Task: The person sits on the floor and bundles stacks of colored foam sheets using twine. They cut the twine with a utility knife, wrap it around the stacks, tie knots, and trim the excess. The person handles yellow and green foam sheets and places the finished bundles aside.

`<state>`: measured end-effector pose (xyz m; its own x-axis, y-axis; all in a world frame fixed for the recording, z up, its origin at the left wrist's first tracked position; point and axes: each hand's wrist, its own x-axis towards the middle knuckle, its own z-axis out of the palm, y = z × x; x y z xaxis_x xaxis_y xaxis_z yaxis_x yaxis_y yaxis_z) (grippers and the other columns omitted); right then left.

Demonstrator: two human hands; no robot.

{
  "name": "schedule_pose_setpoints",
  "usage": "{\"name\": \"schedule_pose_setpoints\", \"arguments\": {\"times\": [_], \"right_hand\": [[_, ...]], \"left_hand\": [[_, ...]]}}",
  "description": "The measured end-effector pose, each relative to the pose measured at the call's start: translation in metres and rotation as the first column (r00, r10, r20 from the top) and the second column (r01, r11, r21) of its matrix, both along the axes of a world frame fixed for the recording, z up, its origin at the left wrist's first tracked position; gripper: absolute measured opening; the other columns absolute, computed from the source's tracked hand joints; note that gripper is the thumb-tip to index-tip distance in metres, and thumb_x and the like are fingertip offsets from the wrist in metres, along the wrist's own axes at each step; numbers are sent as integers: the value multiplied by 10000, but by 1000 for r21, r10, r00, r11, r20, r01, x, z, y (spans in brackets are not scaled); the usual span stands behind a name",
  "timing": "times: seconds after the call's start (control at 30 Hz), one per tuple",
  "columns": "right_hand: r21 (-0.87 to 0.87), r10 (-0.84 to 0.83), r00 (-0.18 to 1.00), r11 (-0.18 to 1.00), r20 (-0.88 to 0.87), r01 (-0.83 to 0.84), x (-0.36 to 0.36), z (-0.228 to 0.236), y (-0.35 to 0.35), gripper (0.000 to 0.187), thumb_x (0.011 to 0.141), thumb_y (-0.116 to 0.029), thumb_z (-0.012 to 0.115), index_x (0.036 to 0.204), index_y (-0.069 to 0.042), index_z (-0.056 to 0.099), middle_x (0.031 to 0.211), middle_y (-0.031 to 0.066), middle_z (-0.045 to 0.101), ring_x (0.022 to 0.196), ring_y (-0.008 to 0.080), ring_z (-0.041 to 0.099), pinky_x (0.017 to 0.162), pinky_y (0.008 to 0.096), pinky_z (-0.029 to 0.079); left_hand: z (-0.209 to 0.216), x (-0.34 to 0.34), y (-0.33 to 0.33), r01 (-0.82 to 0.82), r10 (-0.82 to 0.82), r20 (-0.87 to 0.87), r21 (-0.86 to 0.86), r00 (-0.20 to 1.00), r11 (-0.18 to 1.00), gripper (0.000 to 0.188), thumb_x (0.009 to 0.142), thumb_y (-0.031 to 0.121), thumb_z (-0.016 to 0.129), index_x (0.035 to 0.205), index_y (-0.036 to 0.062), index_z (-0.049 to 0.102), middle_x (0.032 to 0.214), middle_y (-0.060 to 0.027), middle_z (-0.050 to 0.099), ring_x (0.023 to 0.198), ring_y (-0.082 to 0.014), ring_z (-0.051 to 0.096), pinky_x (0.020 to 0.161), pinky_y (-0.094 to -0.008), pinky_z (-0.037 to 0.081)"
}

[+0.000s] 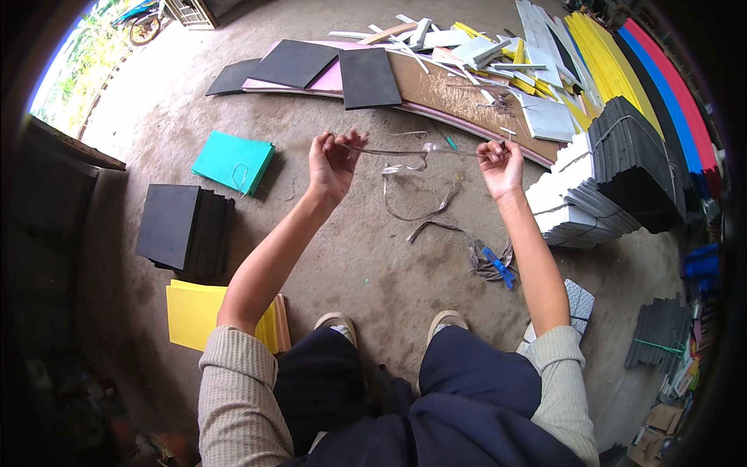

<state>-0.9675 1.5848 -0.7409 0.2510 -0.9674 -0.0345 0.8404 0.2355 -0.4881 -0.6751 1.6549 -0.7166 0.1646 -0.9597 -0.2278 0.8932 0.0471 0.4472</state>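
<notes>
A thin grey-brown plastic strip [393, 152] is stretched level above the floor between my two hands. My left hand [333, 165] is closed on one end, some of its fingers raised. My right hand [502, 167] pinches the other end with curled fingertips. Below, a loose length of similar strip [401, 216] lies in a curve on the concrete. It runs toward a tangled bunch of strip [488, 271] by my right forearm. On that bunch rests a blue tool [499, 268] whose exact kind I cannot make out.
On my left stand stacks of green sheets [226, 159], black sheets [175, 226] and yellow sheets [191, 311]. Tied white blocks [568, 194] and a black bundle [634, 163] stand at right. Ahead, a brown board [436, 89] carries black sheets [369, 78] and scattered offcuts [475, 50].
</notes>
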Motion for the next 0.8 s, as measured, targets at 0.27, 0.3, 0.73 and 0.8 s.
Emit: {"name": "schedule_pose_setpoints", "arguments": {"times": [0.27, 0.3, 0.73, 0.8], "right_hand": [[-35, -695, -445, 559, -565, -829, -4, -30, 9, 313, 793, -389, 575, 874, -88, 602, 725, 185, 612, 746, 322, 612, 616, 421, 475], [-136, -697, -415, 589, -585, -797, -9, -35, 2, 301, 814, -373, 549, 847, -80, 610, 712, 187, 607, 731, 339, 606, 621, 427, 474], [259, -11, -703, 926, -711, -277, -134, -112, -27, 545, 704, -295, 673, 1143, -16, 511, 1119, 232, 533, 1027, 319, 531, 844, 371, 415], [456, 333, -487, 876, -808, -157, -114, -126, -13, 627, 676, -297, 701, 1183, -7, 474, 1168, 221, 498, 1064, 304, 502, 871, 357, 400]], "left_hand": [[-18, 96, 24, 335, 239, 581, 62, -778, 940, 296, 791, 336, 602, 835, 70, 479, 753, -62, 502, 623, -238, 552, 553, -351, 464], [-28, 122, 33, 337, 278, 510, 27, -814, 941, 300, 788, 338, 600, 871, 68, 499, 763, -70, 508, 640, -252, 563, 555, -353, 469], [-123, 222, 77, -13, -341, 441, 596, -830, 803, 384, 712, 406, 644, 840, 45, 669, 830, -185, 599, 843, -319, 553, 794, -396, 435], [-122, 213, 76, 60, -451, 555, 674, -699, 736, 404, 727, 421, 629, 846, 37, 670, 816, -174, 598, 799, -322, 543, 779, -378, 431]]}}
